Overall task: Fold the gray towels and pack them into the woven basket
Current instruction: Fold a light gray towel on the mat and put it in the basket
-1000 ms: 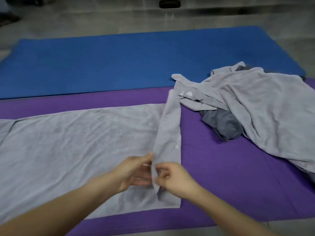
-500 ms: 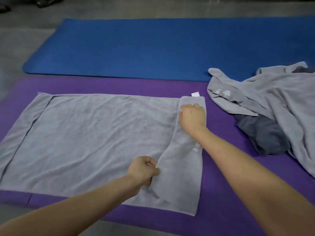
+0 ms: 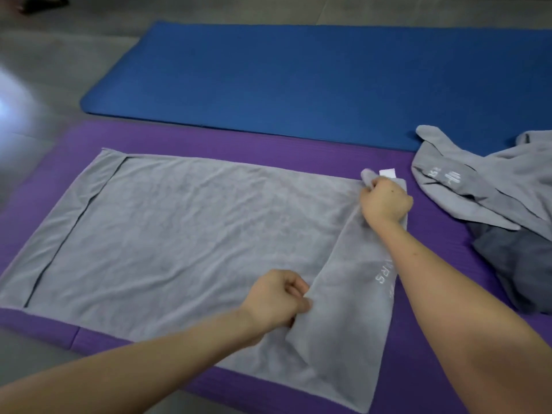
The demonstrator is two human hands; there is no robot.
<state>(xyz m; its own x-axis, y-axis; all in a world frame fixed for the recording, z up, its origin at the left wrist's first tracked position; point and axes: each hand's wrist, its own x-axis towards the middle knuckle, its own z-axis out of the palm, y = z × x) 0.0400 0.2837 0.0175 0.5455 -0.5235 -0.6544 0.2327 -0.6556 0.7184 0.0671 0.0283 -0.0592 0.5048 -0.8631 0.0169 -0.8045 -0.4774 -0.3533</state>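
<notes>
The folded right flap of the gray towel is pinched along its left edge by the curled left grip, at its far corner by the curled right grip.

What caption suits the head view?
Left hand and right hand grip a part-folded gray towel on a purple mat.

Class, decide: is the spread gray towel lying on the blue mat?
No, the spread towel lies on the purple mat.
</notes>
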